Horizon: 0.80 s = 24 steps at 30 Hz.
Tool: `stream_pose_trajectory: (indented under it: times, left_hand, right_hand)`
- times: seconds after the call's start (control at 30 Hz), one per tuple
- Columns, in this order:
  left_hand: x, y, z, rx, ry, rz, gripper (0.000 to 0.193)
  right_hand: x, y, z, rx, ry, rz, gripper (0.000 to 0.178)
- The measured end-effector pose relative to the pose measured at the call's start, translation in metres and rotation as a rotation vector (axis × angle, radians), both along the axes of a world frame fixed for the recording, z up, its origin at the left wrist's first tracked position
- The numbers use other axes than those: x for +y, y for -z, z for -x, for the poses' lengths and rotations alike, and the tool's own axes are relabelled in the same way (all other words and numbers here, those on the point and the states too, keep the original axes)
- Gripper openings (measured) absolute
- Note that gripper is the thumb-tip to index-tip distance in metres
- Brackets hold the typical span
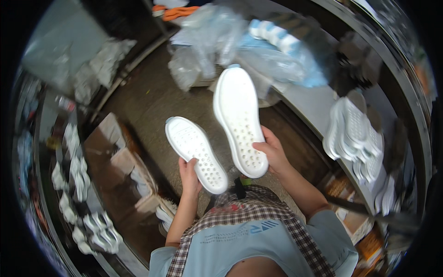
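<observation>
In front of my body I hold two white shoe soles, one in each hand, their dimpled inner sides facing up. My left hand (188, 174) grips the smaller-looking sole (191, 145) by its outer edge, thumb on top. Around the edge of the other sole (237, 108), near its lower end, my right hand (271, 150) is closed, thumb over the dimples. The two soles are apart, and the right one sits higher in view. Both show a pale blue patch at the far tip. My fingers beneath the soles are hidden.
On the right bench (302, 108) lies a stack of white soles (355, 127). Clear plastic bags (210, 37) lie at the far end. To the left, a rack (99, 203) bears several white soles (101, 231), beside an open cardboard box (147, 196) on the floor (159, 87).
</observation>
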<state>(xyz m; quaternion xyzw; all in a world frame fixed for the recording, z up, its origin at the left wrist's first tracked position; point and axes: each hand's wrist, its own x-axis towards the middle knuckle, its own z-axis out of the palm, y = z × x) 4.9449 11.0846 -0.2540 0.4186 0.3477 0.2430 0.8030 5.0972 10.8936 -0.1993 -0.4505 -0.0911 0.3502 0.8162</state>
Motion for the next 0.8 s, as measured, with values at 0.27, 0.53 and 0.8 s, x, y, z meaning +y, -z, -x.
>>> stream_pose_trajectory:
  times: [0.27,0.53,0.8]
  left_hand:
    - [0.013,0.003,0.071,-0.1,-0.251,0.008,0.04]
    - [0.02,-0.013,0.157,-0.14,-0.474,-0.537,0.068]
    - [0.02,-0.019,0.265,0.121,-0.555,-1.03,0.066]
  right_hand:
    - [0.054,-0.008,0.029,-0.032,-0.264,-0.066,0.056]
    - [0.137,0.024,0.101,-0.796,-0.787,-0.004,0.055]
    - [0.201,0.047,0.201,-0.798,-1.038,-0.067,0.044]
